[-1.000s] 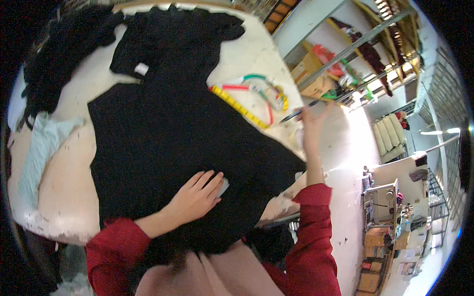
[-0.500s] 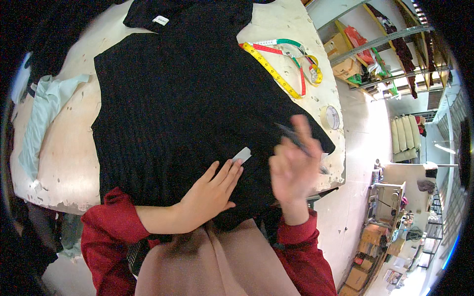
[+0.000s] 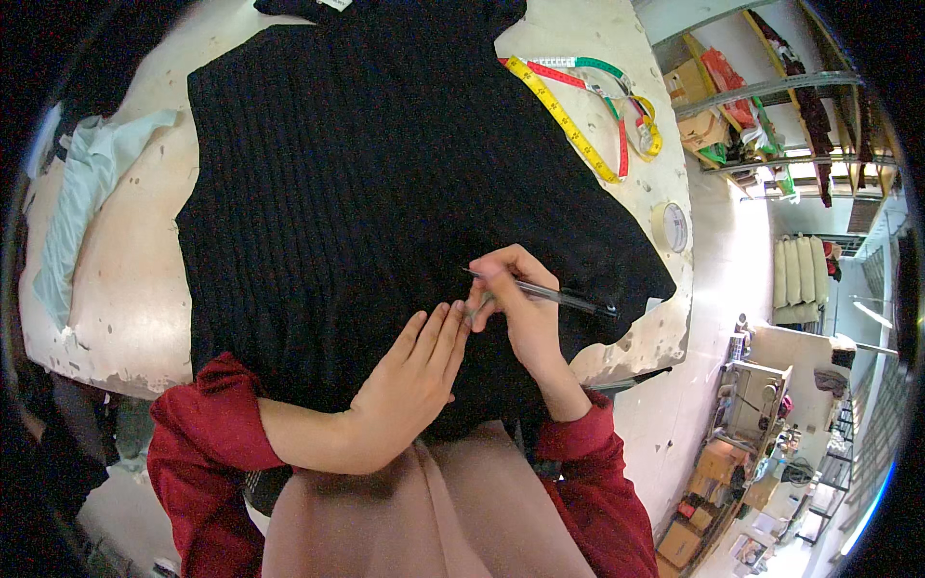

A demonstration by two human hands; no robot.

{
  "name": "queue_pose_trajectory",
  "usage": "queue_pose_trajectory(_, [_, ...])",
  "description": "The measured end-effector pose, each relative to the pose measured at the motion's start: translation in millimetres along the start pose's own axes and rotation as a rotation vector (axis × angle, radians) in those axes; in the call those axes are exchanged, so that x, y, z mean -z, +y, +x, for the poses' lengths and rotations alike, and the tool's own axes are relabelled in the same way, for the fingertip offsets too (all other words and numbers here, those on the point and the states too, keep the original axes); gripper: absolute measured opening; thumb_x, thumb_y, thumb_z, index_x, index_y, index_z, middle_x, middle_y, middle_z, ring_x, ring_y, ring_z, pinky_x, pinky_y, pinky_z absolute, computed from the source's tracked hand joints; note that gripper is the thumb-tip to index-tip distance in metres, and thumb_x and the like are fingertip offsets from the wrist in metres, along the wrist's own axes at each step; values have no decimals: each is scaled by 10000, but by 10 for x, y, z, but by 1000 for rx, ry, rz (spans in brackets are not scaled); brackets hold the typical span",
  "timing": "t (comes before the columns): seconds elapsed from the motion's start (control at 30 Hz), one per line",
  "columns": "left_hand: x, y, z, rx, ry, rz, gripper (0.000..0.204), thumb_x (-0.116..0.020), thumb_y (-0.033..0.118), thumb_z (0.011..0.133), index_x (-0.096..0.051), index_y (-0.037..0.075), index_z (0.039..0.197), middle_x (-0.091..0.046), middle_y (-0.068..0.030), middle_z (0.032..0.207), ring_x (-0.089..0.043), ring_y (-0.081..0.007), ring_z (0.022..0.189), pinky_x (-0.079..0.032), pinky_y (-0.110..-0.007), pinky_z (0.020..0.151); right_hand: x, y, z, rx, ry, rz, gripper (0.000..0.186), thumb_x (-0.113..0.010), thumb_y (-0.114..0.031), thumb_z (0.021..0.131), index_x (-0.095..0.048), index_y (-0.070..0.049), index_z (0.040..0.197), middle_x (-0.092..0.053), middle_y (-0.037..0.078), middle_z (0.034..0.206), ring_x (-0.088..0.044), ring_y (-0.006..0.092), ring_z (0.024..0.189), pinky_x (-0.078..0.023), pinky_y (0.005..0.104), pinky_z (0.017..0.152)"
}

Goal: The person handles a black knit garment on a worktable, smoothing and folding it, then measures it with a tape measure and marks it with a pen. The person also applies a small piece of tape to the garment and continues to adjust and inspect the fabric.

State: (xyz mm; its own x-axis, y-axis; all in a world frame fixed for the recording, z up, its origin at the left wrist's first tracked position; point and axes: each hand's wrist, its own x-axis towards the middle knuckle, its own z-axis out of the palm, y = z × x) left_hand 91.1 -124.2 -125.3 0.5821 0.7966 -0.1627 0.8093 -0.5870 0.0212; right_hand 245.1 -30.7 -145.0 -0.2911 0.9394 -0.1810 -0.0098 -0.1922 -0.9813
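A black ribbed knit garment [image 3: 318,173] lies spread on the pale table [image 3: 106,318]. My left hand [image 3: 400,385] rests flat on it, fingers stretched out, their tips on a small pale piece [image 3: 482,308] that is mostly hidden. Right beside those fingertips, my right hand [image 3: 515,313] grips a dark pen [image 3: 568,297] between thumb and fingers, its point toward the upper left, low over the black knit. Whether the point touches the fabric I cannot tell.
Coloured measuring tapes [image 3: 561,120] lie at the upper right of the table, above a tape roll [image 3: 672,227]. Light blue cloth [image 3: 92,193] lies on the left. Shelving with boxes [image 3: 699,130] and a cluttered workbench [image 3: 742,443] stand off to the right.
My right hand has come down from the table's right side, pen in grip, to beside my left fingertips. My left hand stays on the fabric. The view has shifted, so the table appears higher.
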Motion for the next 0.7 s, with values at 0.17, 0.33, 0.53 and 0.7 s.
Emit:
queue_pose_trajectory(0.17, [11,-34,3,7,-27,-3,804,-600,470,870,-356,-18,1460,-352,-175,1520,-340,-279,1407,-275,-446,1156,10,133,12,114,60,-302,231,-688,-119,912,-532,-52,755,-551,-13,594,-442,9,448,-306,173,392])
queue_pose_trajectory(0.33, [-4,-41,-25,41,-46,-47,923,-659,502,803,-301,4,1492,-316,-161,1545,-317,-271,1419,-276,-466,1152,105,246,-18,181,136,-364,277,-664,-146,932,-502,-74,720,-540,-13,579,-423,15,427,-291,176,388])
queue_pose_trajectory(0.53, [25,-37,-14,-2,-121,-100,967,-701,553,747,-227,280,1544,-195,-223,1578,-249,-331,1444,-238,-555,1140,134,49,-51,69,260,180,263,-563,-161,977,-438,-100,753,-480,5,577,-363,54,390,-264,200,350])
queue_pose_trajectory(0.7, [-2,-10,-20,-29,-120,-90,920,-709,566,735,-219,481,1508,-150,-269,1577,-224,-377,1446,-224,-594,1128,233,132,-496,321,215,-39,231,-533,-192,1008,-423,-91,833,-515,34,701,-459,78,473,-352,214,396])
